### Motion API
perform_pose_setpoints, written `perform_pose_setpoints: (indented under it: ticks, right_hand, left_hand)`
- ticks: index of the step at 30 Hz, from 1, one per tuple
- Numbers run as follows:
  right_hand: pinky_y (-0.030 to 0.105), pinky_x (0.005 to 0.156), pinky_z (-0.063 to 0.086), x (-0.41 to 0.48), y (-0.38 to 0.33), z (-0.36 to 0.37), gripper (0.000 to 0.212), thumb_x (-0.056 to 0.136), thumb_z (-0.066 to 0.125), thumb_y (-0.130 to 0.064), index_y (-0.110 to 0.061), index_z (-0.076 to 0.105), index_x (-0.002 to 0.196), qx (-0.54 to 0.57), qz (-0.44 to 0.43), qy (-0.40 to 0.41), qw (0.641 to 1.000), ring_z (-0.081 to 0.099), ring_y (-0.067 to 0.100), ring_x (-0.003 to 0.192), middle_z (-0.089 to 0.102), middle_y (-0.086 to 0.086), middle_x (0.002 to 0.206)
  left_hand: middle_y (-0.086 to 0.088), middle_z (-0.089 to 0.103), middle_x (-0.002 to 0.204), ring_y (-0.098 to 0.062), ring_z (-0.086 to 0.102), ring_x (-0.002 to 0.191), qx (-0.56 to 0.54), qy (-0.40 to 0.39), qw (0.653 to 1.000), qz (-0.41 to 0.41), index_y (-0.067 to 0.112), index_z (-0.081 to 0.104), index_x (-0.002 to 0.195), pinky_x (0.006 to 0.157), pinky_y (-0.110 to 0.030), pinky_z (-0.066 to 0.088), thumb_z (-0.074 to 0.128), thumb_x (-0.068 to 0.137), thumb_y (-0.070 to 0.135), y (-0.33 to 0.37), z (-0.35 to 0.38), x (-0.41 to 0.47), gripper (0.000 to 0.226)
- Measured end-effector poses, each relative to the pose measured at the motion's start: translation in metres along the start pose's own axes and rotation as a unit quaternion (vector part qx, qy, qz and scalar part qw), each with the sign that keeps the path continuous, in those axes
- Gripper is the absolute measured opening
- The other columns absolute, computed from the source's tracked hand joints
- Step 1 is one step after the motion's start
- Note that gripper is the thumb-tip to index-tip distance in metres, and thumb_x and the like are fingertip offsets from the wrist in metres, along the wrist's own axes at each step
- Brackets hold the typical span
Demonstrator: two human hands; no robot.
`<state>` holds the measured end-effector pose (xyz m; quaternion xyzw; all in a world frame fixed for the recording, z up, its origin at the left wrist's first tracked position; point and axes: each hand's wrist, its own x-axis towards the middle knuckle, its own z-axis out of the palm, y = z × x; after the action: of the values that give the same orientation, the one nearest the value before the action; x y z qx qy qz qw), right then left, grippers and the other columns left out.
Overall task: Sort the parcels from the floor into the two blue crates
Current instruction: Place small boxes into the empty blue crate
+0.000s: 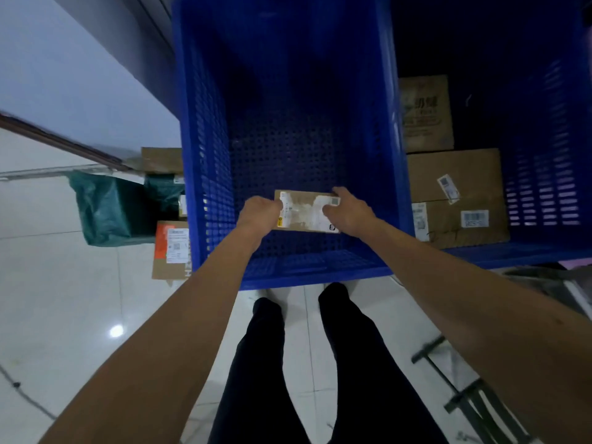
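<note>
Both my hands hold a small flat cardboard parcel [306,211] with a white label low inside the left blue crate [205,174]. My left hand [260,213] grips its left end. My right hand [347,210] grips its right end. Apart from this parcel, the crate's perforated floor is bare. The right blue crate [544,187] holds two brown cardboard boxes, a large one [461,200] in front and a smaller printed one [426,113] behind it.
On the tiled floor left of the crates lie a dark green plastic bag parcel [109,209], a brown box [161,160] behind it, and a box with an orange label [171,251]. My legs stand before the crate. A black metal frame [464,379] lies at lower right.
</note>
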<state>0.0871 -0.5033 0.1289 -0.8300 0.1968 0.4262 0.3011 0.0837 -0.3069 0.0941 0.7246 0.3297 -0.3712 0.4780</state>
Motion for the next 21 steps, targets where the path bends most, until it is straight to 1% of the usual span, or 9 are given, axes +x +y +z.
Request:
perform_pose_setpoints:
  ticks: [3,4,6,9,12,16,18,20,21]
  right_hand:
    - [0.031,0.083,0.047,0.037,0.019,0.015,0.067,0.098,0.047,-0.036,-0.025,0.02,0.158,-0.017,0.026,-0.033,0.999,0.055,0.025,0.095,0.055,0.009,0.128]
    - [0.032,0.087,0.048,0.048,0.025,0.022,0.067,0.098,0.047,-0.037,-0.025,0.02,0.158,-0.023,0.031,-0.041,0.998,0.056,0.027,0.101,0.053,0.01,0.134]
    - [0.039,0.097,0.049,0.075,0.037,0.037,0.07,0.096,0.046,-0.04,-0.025,0.017,0.158,-0.041,0.046,-0.049,0.997,0.055,0.033,0.115,0.05,0.013,0.141]
    - [0.04,0.098,0.045,0.11,0.053,0.051,0.069,0.097,0.043,-0.04,-0.024,0.015,0.158,-0.079,0.075,-0.044,0.993,0.049,0.038,0.124,0.045,0.017,0.145]
    - [0.04,0.094,0.042,0.131,0.068,0.06,0.063,0.101,0.04,-0.041,-0.021,0.018,0.157,-0.137,0.083,-0.035,0.987,0.047,0.039,0.126,0.042,0.018,0.147]
    - [0.042,0.096,0.043,0.151,0.082,0.071,0.063,0.102,0.037,-0.043,-0.017,0.018,0.156,-0.203,0.084,-0.035,0.975,0.045,0.04,0.129,0.037,0.021,0.15]
    - [0.042,0.095,0.045,0.155,0.087,0.073,0.065,0.103,0.037,-0.039,-0.018,0.012,0.159,-0.271,0.08,-0.056,0.957,0.045,0.039,0.129,0.034,0.021,0.152]
    - [0.042,0.093,0.047,0.156,0.091,0.073,0.065,0.103,0.037,-0.032,-0.017,0.007,0.16,-0.353,0.066,-0.073,0.93,0.046,0.037,0.129,0.035,0.019,0.153]
    - [0.041,0.093,0.047,0.155,0.092,0.073,0.065,0.103,0.036,-0.029,-0.016,0.007,0.16,-0.385,0.06,-0.077,0.918,0.047,0.036,0.128,0.036,0.018,0.153]
  left_hand:
    - [-0.008,0.072,0.095,-0.026,0.068,0.089,-0.027,-0.001,0.998,-0.053,0.007,0.069,0.095,0.085,-0.036,0.056,0.064,0.075,0.039,-0.014,0.026,0.034,0.038]
    - [-0.009,0.072,0.103,-0.028,0.069,0.095,-0.032,0.0,0.997,-0.068,0.006,0.069,0.105,0.091,-0.041,0.057,0.063,0.078,0.039,-0.02,0.034,0.044,0.043]
    - [-0.011,0.072,0.107,-0.029,0.068,0.099,-0.037,-0.008,0.995,-0.088,0.007,0.066,0.108,0.095,-0.046,0.056,0.06,0.081,0.037,-0.027,0.05,0.061,0.041]
    - [-0.007,0.071,0.101,-0.024,0.067,0.091,-0.032,-0.022,0.994,-0.101,0.009,0.065,0.103,0.082,-0.035,0.058,0.059,0.086,0.033,-0.036,0.072,0.087,0.029]
    - [-0.007,0.065,0.1,-0.021,0.059,0.085,-0.01,-0.036,0.993,-0.113,0.009,0.061,0.104,0.067,-0.028,0.047,0.054,0.095,0.026,-0.047,0.089,0.107,0.021]
    - [-0.01,0.066,0.1,-0.023,0.059,0.086,0.03,-0.062,0.991,-0.114,0.004,0.066,0.107,0.069,-0.029,0.046,0.051,0.095,0.026,-0.059,0.105,0.123,0.029]
    - [-0.01,0.061,0.097,-0.021,0.053,0.084,0.048,-0.086,0.987,-0.128,0.0,0.063,0.119,0.074,-0.032,0.046,0.051,0.092,0.023,-0.064,0.113,0.128,0.037]
    - [-0.011,0.06,0.095,-0.022,0.051,0.079,0.064,-0.117,0.981,-0.14,-0.001,0.061,0.12,0.079,-0.028,0.042,0.052,0.088,0.017,-0.061,0.12,0.123,0.038]
    - [-0.011,0.056,0.088,-0.022,0.047,0.073,0.072,-0.124,0.98,-0.136,-0.002,0.061,0.115,0.069,-0.034,0.043,0.051,0.088,0.014,-0.06,0.124,0.122,0.033]
